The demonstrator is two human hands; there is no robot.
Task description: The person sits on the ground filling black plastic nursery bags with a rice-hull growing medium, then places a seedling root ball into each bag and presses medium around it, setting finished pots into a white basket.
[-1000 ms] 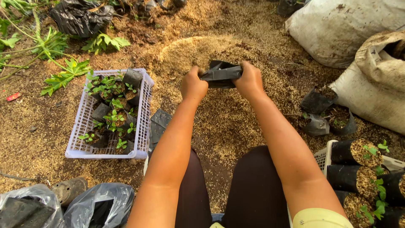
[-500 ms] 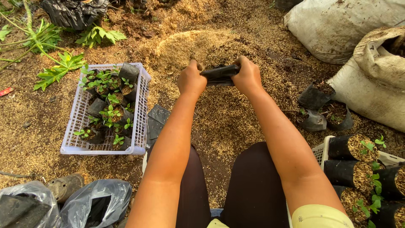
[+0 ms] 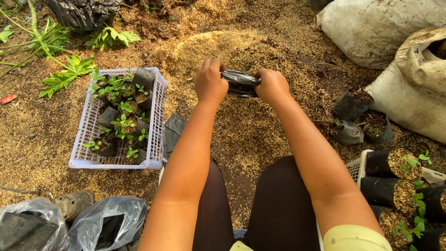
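Left hand [image 3: 210, 82] and right hand [image 3: 272, 85] clenched on opposite ends of black nursery bag [image 3: 240, 83] | bag held above rice-husk heap [image 3: 223, 49] | advice: you needed its mouth pulled wide, grip kept even.

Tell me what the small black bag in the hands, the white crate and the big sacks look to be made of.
Black bag: thin glossy plastic film, seemingly; it crinkles and shines between left hand and right hand.
White crate: rigid moulded plastic, with lattice walls.
Sacks: probably woven plastic fabric, matte, dirt-stained and slumped.
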